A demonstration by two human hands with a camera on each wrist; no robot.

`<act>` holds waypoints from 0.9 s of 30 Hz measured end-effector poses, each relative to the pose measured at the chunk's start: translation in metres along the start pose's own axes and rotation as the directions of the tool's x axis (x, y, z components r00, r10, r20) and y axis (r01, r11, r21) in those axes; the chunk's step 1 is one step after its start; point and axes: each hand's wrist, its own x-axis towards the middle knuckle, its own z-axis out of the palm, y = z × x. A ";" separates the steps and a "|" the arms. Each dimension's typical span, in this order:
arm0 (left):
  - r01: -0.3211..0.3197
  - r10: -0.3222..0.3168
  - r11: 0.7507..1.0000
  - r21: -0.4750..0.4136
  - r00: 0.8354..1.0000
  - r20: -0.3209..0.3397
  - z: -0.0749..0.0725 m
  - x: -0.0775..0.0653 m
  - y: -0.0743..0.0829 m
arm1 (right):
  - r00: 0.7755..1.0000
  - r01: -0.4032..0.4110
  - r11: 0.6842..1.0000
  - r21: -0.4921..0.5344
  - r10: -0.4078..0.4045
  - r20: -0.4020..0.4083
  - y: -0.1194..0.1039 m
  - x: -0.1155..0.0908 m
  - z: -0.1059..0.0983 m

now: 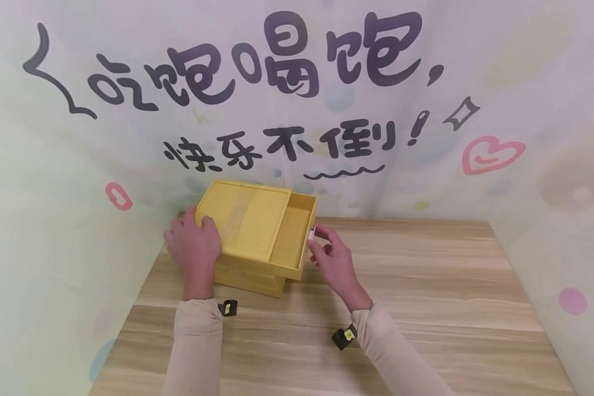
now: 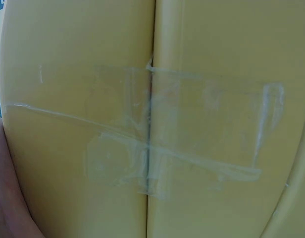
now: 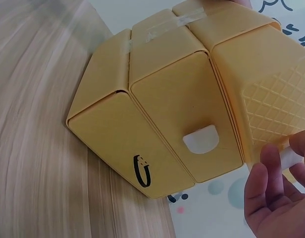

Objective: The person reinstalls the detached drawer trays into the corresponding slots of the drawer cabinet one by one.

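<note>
A yellow drawer box [image 1: 247, 220] made of stacked units stands on the wooden table. Its top drawer [image 1: 292, 234] is pulled partway out to the right, with a bare yellow floor inside. The left hand [image 1: 195, 242] holds the back corner of the box, thumb over the top edge and fingers at the back, partly hidden. With thumb and fingers, the right hand [image 1: 334, 261] pinches the small white handle [image 3: 290, 157] of that top drawer. Below it, the middle drawer [image 3: 177, 94] is shut and carries a white tab [image 3: 202, 140]. The bottom drawer [image 3: 118, 144] is shut too, with a black curved mark.
Clear tape [image 2: 202, 124] bridges a seam between two units. The tabletop [image 1: 425, 275] stretches to the right and front of the box. A printed cloth backdrop [image 1: 376, 192] hangs behind and on both sides. Black straps with cameras sit at both wrists.
</note>
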 end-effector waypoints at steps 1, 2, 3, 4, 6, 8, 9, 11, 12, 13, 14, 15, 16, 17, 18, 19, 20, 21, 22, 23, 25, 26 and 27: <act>0.003 -0.003 1.000 -0.001 1.000 0.002 0.000 0.000 0.000 | 1.000 0.000 1.000 0.000 0.000 0.001 0.000 0.000 0.000; 0.005 -0.005 1.000 -0.004 1.000 0.003 0.000 0.000 0.000 | 1.000 0.001 1.000 0.002 -0.001 0.002 0.000 0.000 -0.001; 0.007 -0.007 1.000 -0.006 1.000 0.004 0.000 0.000 0.001 | 1.000 0.002 1.000 0.002 -0.002 0.002 0.000 0.000 -0.001; 0.008 -0.008 1.000 -0.008 1.000 0.006 0.000 0.000 0.001 | 1.000 0.004 1.000 0.003 -0.004 0.003 0.000 0.000 -0.001; 0.009 -0.009 1.000 -0.013 1.000 0.004 0.000 0.000 0.001 | 1.000 0.009 1.000 0.008 -0.009 0.004 0.001 0.000 -0.002; 0.007 -0.007 1.000 -0.013 1.000 0.002 0.000 0.000 0.002 | 1.000 0.013 1.000 0.015 -0.013 0.005 0.002 0.000 -0.003; 0.005 -0.005 1.000 -0.012 1.000 0.001 0.000 0.000 0.002 | 1.000 0.015 1.000 0.018 -0.015 0.005 0.002 0.000 -0.003; 0.005 -0.005 1.000 -0.012 1.000 -0.004 0.001 0.000 0.002 | 1.000 0.015 1.000 0.025 -0.015 0.007 0.002 0.001 -0.003; 0.005 -0.005 1.000 -0.012 1.000 -0.005 0.001 0.000 0.002 | 1.000 0.014 1.000 0.028 -0.014 0.007 0.002 0.001 -0.003; 0.006 -0.006 1.000 -0.013 1.000 -0.006 0.001 0.000 0.001 | 1.000 0.012 1.000 0.029 -0.012 0.006 0.002 0.001 -0.003; 0.006 -0.007 1.000 -0.014 1.000 -0.007 0.001 0.001 0.001 | 1.000 0.011 1.000 0.029 -0.011 0.005 0.003 0.001 -0.003; 0.008 -0.008 1.000 -0.015 1.000 -0.007 0.001 0.001 0.001 | 1.000 0.008 1.000 0.028 -0.009 0.003 0.003 0.001 -0.003; 0.010 -0.010 1.000 -0.015 1.000 -0.006 0.001 0.001 0.001 | 1.000 0.005 1.000 0.028 -0.005 0.002 0.003 0.002 -0.002; 0.012 -0.012 1.000 -0.015 1.000 -0.005 0.001 0.000 0.001 | 1.000 0.001 1.000 0.028 -0.001 0.001 0.004 0.002 -0.002; 0.013 -0.013 1.000 -0.015 1.000 -0.004 0.001 0.000 0.001 | 1.000 -0.004 1.000 0.026 0.004 0.000 0.004 0.002 -0.001; 0.014 -0.014 1.000 -0.015 1.000 -0.003 0.001 0.000 0.001 | 1.000 -0.010 1.000 0.025 0.010 0.000 0.004 0.002 -0.001; 0.014 -0.014 1.000 -0.013 1.000 -0.002 0.001 0.000 0.001 | 1.000 -0.018 1.000 0.021 0.018 0.000 0.003 0.002 -0.001; 0.014 -0.014 1.000 -0.012 1.000 0.000 0.000 0.000 0.001 | 1.000 -0.026 0.999 0.018 0.026 0.000 0.002 0.002 -0.001; 0.013 -0.013 1.000 -0.011 1.000 0.001 0.000 0.000 0.001 | 0.999 -0.035 0.999 0.016 0.035 0.003 -0.001 0.001 0.000; 0.010 -0.010 1.000 -0.010 1.000 0.001 0.000 0.000 0.001 | 0.999 -0.042 0.999 0.013 0.042 0.005 -0.003 0.000 -0.001; 0.008 -0.008 1.000 -0.010 1.000 -0.001 0.000 0.000 0.000 | 0.999 -0.049 0.999 0.011 0.049 0.010 -0.012 -0.003 -0.001; 0.007 -0.007 1.000 -0.011 1.000 -0.003 0.001 0.000 0.000 | 0.999 -0.050 0.999 0.009 0.049 0.011 -0.016 -0.004 -0.002; 0.006 -0.006 1.000 -0.012 1.000 -0.005 0.001 0.000 0.000 | 0.999 -0.048 0.999 0.009 0.048 0.013 -0.020 -0.006 -0.002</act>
